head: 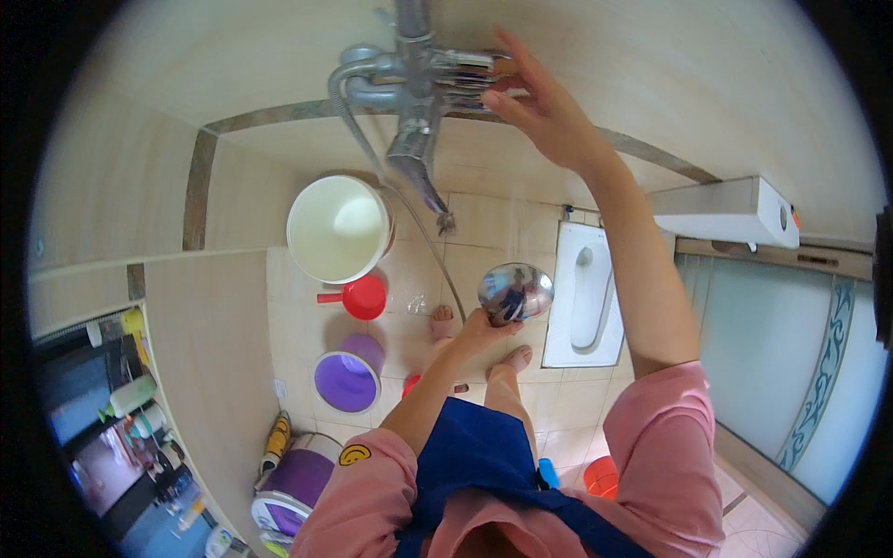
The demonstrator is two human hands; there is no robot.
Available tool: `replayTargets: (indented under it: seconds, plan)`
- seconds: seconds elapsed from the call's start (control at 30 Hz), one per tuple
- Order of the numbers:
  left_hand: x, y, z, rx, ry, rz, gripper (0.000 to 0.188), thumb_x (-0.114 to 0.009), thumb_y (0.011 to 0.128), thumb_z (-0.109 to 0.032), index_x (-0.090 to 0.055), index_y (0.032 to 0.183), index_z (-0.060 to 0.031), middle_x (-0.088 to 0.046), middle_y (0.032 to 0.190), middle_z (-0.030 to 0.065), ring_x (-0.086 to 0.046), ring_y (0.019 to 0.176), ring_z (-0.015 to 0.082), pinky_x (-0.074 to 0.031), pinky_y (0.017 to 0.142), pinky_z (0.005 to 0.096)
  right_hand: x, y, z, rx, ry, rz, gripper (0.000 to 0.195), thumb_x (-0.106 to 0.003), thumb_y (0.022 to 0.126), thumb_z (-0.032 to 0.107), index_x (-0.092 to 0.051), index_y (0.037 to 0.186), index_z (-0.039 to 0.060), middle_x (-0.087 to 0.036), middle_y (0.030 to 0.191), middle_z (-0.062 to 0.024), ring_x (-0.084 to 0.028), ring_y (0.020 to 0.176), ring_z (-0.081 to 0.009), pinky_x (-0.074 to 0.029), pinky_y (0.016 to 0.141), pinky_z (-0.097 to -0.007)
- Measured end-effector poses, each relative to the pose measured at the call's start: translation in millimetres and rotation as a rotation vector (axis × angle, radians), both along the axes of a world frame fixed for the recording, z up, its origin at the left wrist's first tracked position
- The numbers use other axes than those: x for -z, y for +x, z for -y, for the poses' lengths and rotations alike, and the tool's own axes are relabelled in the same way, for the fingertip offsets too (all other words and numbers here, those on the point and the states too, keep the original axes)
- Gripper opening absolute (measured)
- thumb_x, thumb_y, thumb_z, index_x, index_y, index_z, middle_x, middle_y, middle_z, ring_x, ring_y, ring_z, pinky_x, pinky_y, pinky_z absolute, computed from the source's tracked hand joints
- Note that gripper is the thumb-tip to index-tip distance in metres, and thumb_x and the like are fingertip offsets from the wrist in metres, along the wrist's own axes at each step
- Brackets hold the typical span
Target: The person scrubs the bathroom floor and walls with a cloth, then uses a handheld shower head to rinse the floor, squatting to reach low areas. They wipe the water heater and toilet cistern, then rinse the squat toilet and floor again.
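My left hand (481, 332) grips a round chrome shower head (515, 289) by its neck, low over the tiled floor. Its shiny back faces up at me, and faint streaks like water rise beyond it. A metal shower hose (427, 237) runs from the wall-mounted chrome mixer tap (417, 84) down towards that hand. Up at the tap, my right hand (537, 97) has its fingers spread around the end of the lever handle (467, 78); whether they touch it is not clear. The tap's spout (418, 171) points down between the hands.
Left of the spout stands a white bucket (300, 230) beside a red dipper (364, 298) and a purple bucket (347, 381). A squat toilet (566, 335) is set into the floor at right, below a white cistern (718, 206). Frosted glass door (753, 349) at right; cluttered shelf (132, 425) at left.
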State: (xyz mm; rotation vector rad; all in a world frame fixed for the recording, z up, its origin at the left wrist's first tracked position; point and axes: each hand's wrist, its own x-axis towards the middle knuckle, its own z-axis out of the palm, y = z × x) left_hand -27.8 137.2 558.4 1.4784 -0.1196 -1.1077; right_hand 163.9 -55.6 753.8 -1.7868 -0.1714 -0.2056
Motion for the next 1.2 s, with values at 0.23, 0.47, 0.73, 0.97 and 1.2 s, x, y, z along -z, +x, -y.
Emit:
replayTargets:
  seconds: [0.23,0.47,0.73,0.97,1.2]
  plan:
    - [16.3,-39.0,15.0,0.197,-0.023,-0.093,0.063,-0.079,0.067,-0.012,-0.046,0.119,-0.0006,-0.057,0.108,0.0076,-0.056,0.092,0.0126,-0.048,0.08,0.027,199.7,-188.3,80.2,0.628,0.509,-0.574,0.046,-0.042,0.093,0.038,-0.047,0.127,0.0071,-0.055,0.121,-0.0042,-0.049,0.111,-0.0157,-0.035,0.093,-0.0297]
    - [13.6,-67.9,35.9,0.371,0.048,0.021,0.065,-0.078,0.068,-0.011,-0.043,0.121,-0.0005,-0.055,0.11,0.0083,-0.055,0.099,0.0142,-0.047,0.085,0.0279,296.3,-259.9,61.3,0.544,1.184,-0.645,0.051,-0.041,0.092,0.041,-0.038,0.134,0.012,-0.04,0.137,-0.0013,-0.039,0.122,-0.0186,-0.027,0.1,-0.0364]
    - [26.7,-112.7,101.8,0.368,0.089,0.067,0.058,-0.077,0.069,-0.011,-0.047,0.117,0.0004,-0.058,0.107,0.0083,-0.058,0.094,0.0145,-0.048,0.084,0.0275,274.0,-288.3,127.9,0.42,1.218,-0.384,0.047,-0.044,0.092,0.031,-0.038,0.132,0.0072,-0.04,0.137,-0.0045,-0.038,0.124,-0.0208,-0.032,0.1,-0.0369]
    - [20.5,-154.8,200.2,0.269,0.142,0.348,0.033,-0.073,0.073,-0.01,-0.058,0.1,0.0012,-0.063,0.095,0.0088,-0.061,0.083,0.0133,-0.049,0.07,0.0265,309.4,-466.4,74.5,0.58,0.616,-0.623,0.05,-0.055,0.08,0.005,-0.042,0.128,0.0029,-0.049,0.125,-0.011,-0.047,0.116,-0.0185,-0.042,0.09,-0.03]
    - [66.4,-235.9,275.0,0.086,0.009,0.351,0.036,-0.073,0.074,-0.011,-0.057,0.105,-0.0002,-0.063,0.088,0.0051,-0.059,0.074,0.0117,-0.048,0.067,0.0243,295.8,-489.4,55.9,1.19,0.638,-0.502,0.042,-0.061,0.077,0.006,-0.047,0.116,0.0028,-0.053,0.11,-0.0092,-0.051,0.101,-0.0181,-0.043,0.084,-0.0305]
